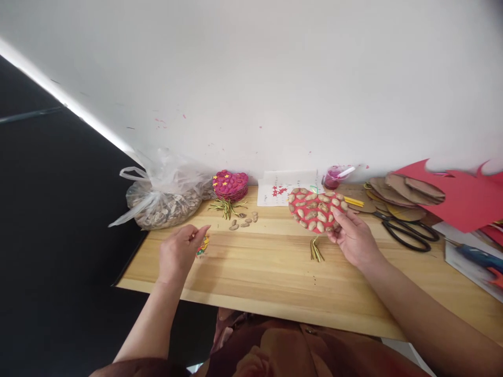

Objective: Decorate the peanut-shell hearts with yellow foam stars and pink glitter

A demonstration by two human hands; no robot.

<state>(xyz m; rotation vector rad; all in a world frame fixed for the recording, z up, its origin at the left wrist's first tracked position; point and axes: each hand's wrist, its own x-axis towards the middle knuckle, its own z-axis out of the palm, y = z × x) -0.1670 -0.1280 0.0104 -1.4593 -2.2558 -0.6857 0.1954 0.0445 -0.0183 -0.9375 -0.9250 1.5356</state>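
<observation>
Red round disc studded with peanuts (314, 210): between three and four o'clock from view centre, its right rim gripped between thumb and fingers of the right hand (357, 240). Gold cord tassel (315, 250) at the disc's six o'clock. Left hand (177, 252), between the disc's eight and nine o'clock: fingers curled closed; cannot tell whether anything is pinched. Risks, as judged: thumb pressure could loosen a weakly bonded peanut; a swing toward one o'clock could tip the clear cup with purple contents (331, 180). Obscured: disc's underside; small multicoloured figure (203, 245), partly behind the left hand.
</observation>
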